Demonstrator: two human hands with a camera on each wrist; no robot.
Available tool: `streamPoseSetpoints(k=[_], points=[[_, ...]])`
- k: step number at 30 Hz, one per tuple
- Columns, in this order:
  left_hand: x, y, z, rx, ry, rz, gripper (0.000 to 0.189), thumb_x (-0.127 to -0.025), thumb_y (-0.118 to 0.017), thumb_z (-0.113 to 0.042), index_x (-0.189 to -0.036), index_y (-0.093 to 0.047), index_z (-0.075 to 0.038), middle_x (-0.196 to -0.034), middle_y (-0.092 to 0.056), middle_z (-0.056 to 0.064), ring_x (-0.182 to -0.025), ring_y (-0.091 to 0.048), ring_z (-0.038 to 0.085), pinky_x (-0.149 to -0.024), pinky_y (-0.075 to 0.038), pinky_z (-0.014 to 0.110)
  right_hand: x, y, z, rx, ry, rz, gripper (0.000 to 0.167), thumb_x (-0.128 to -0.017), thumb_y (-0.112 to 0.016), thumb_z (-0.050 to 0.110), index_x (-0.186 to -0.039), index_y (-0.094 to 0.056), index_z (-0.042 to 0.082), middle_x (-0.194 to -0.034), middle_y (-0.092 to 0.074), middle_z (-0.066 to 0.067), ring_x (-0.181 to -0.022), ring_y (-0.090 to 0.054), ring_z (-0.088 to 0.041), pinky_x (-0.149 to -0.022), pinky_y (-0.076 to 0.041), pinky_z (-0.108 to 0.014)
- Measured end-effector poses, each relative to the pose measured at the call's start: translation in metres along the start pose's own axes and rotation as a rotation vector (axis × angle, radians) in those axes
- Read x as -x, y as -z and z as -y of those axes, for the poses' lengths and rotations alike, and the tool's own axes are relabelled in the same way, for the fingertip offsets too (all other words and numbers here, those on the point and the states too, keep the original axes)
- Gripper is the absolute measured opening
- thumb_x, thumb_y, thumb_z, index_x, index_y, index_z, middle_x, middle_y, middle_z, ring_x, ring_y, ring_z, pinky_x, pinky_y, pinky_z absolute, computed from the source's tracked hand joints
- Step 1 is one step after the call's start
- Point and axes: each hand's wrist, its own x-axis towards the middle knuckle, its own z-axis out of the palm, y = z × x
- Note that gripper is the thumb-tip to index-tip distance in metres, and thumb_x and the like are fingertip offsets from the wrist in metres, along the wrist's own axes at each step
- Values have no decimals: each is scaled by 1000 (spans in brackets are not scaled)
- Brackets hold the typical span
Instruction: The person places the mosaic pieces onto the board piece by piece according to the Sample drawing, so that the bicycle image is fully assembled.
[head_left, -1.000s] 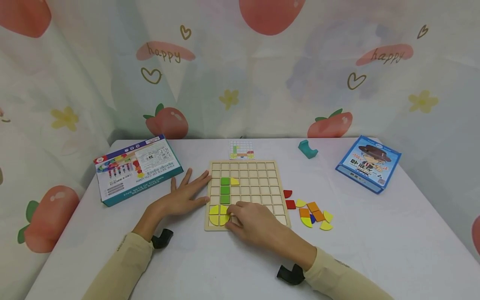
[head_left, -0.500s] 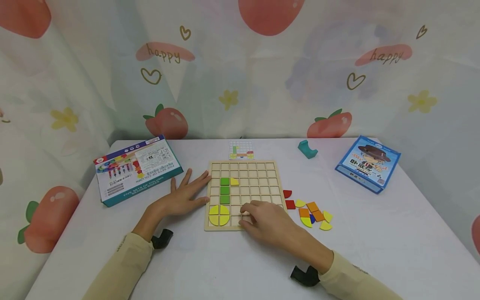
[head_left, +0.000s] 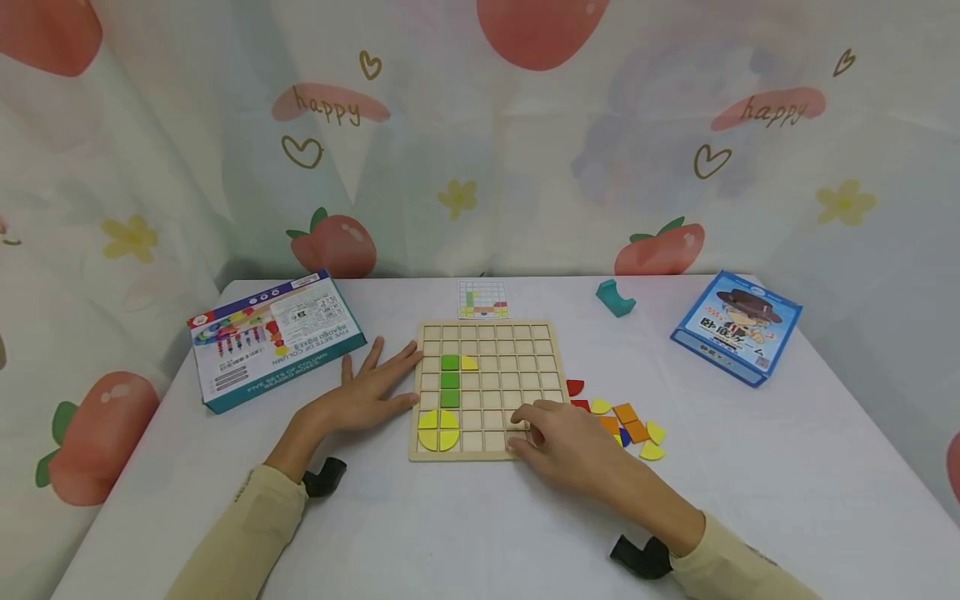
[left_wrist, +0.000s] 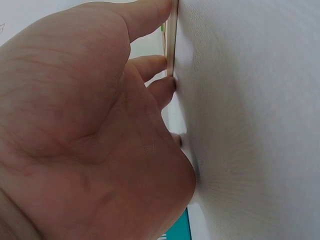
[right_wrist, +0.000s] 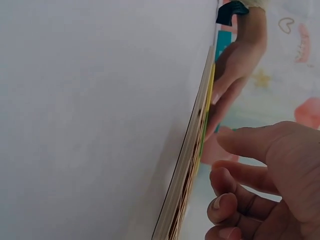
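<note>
A wooden grid board (head_left: 510, 367) lies on the white table in the head view. Its lower left cells hold several yellow quarter-circle tiles (head_left: 450, 440) set as a full disc. Above them runs a column of green square tiles (head_left: 450, 379), with one yellow quarter tile (head_left: 469, 363) beside the top one. My left hand (head_left: 367, 392) rests with spread fingers against the board's left edge. Over the lower right cells is my right hand (head_left: 573, 446), thumb and index finger apart. In the right wrist view, nothing lies between the fingers of that hand (right_wrist: 280, 180).
Loose orange (head_left: 625, 413), red (head_left: 575, 387) and yellow tiles (head_left: 652, 451) lie right of the board, partly behind my right hand. A pattern card (head_left: 483, 300) sits behind the board. Farther out are a teal curved piece (head_left: 616, 298), a blue box (head_left: 738, 327) and a white-teal box (head_left: 276, 340).
My right hand has left the yellow disc and moved rightward across the board, uncovering the lower right yellow tile. The left hand has stayed put.
</note>
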Motion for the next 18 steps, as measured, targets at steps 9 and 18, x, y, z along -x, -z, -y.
streamPoseSetpoints(k=[9,18], points=[[1,0,0,1,-21,-9,75,-107,-56,-47,-171,-23,-24,-181,-11,2,-165,20,43,-118,26,79,15,12,-21,3,-59,-16,27,-95,-80,30,-116,-76,15,-70,-50,11,-63,-43,-5,-56,-36,-19],[0,0,0,5,-15,-7,76,-107,-57,-47,-171,-23,-26,-181,-11,0,-165,21,42,-119,26,78,30,26,-45,37,-122,-47,29,-94,-82,29,-118,-77,14,-72,-51,9,-68,-45,-7,-58,-37,-21]])
